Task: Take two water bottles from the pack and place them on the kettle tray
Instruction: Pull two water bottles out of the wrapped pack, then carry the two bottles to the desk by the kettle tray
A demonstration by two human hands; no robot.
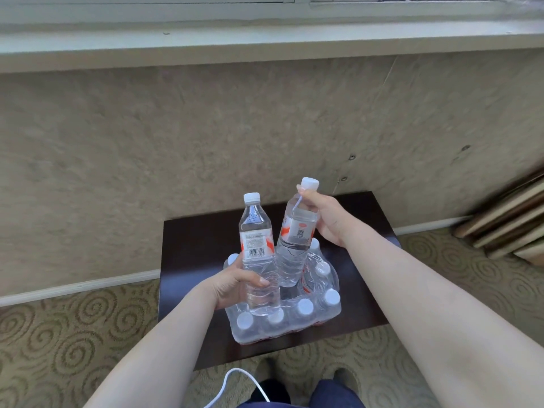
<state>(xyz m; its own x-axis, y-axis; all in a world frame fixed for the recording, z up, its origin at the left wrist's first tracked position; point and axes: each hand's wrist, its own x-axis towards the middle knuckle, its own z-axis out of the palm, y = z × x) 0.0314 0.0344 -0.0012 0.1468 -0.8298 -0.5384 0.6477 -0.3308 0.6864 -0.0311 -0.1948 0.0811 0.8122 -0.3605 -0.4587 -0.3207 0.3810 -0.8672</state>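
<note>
Above the middle of the dark counter (362, 278): two water bottles held clear of the pack (294, 316). Left hand (235, 282) closed around the lower body of the left bottle (256, 254), thumb across the front, bottle upright with barcode label facing the camera. Right hand (323, 219) closed around the shoulder of the right bottle (294, 237), just below the white cap, bottle tilted with cap leaning toward the right edge and base swinging over the pack's opened centre. Bottles close together at mid-height; contact between them cannot be confirmed. Pack seated on the counter, toward its near edge, shrink wrap torn open at the top, remaining capped bottles standing along its near and right sides.

Kettle tray: not in view. Judged stage: extraction complete, carry and placement outstanding.

Recommendations for the carry:
- Keep full wrap grips; thin ribbed walls likely to flex under squeeze, so firm but not crushing.
- Right grip sits high, leaving the heavy base free to pendulum; level that bottle, or shift lower, before turning away.
- Separate the two bottles slightly to avoid knocking.
- Lift bases clear of loose wrap to avoid dragging the pack toward the near edge.
- Mind white cable (235, 384) on the carpet (73, 334) by the feet when stepping off.
- Set down base first, upright, one at a time.
</note>
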